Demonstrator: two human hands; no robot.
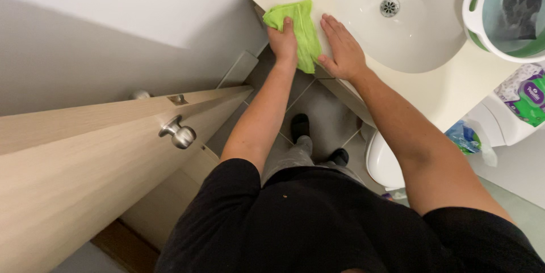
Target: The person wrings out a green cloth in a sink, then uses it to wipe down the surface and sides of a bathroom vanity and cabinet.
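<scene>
A bright green cloth (304, 23) lies over the front edge of a cream vanity counter (454, 91), partly hanging down. My left hand (282, 43) presses on the cloth at the counter's edge, fingers closed over it. My right hand (340, 48) rests flat on the counter just right of the cloth, fingers spread, beside the rim of the white round sink (397, 34) with its metal drain (389, 6).
A wooden door (85, 159) with a metal knob (179, 134) stands open at the left. A white and green bucket (505, 17) sits on the counter's right end. A wipes pack (525, 94) and a white toilet (383, 162) are at the right. Grey tiled floor below.
</scene>
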